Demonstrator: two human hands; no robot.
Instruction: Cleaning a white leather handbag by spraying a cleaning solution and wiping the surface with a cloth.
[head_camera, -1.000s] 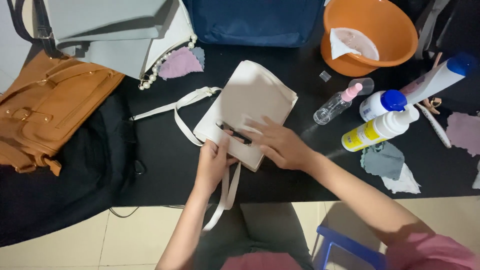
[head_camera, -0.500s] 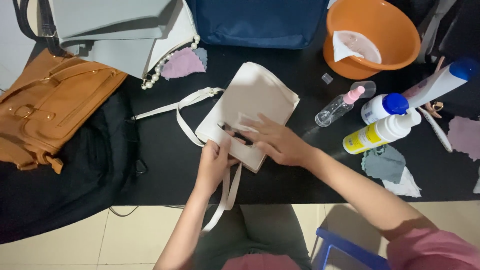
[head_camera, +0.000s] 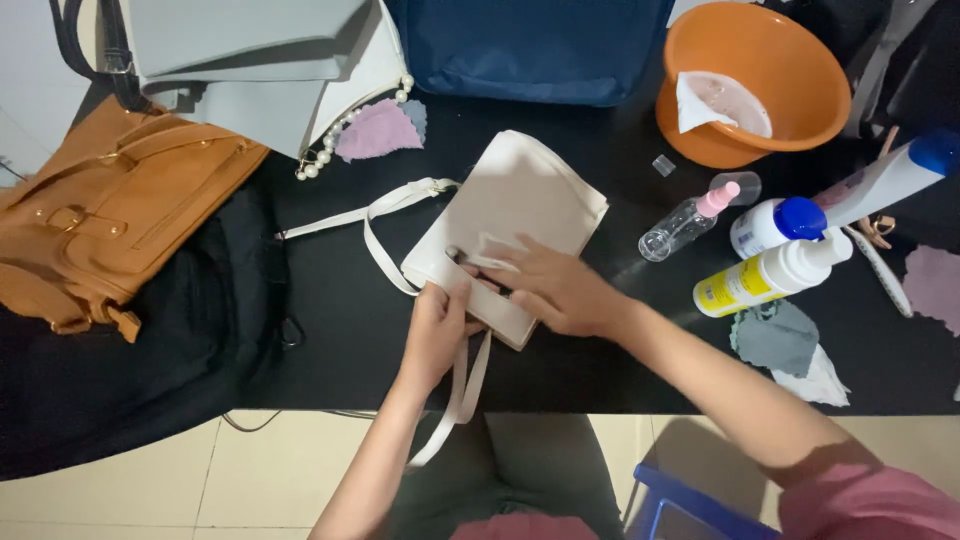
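cream bag (head_camera: 520, 215) | orange basin (head_camera: 790, 75) right of it | tan satchel (head_camera: 110, 215) left | navy bag (head_camera: 530, 45) above

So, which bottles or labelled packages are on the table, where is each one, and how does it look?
White bottle with yellow label: lying right of the cream bag, white cap.
White bottle with blue cap: just above it.
White tube with blue cap: far right, tilted.
Clear spray bottle: pink top, lying below the orange basin.
No signs or screens.
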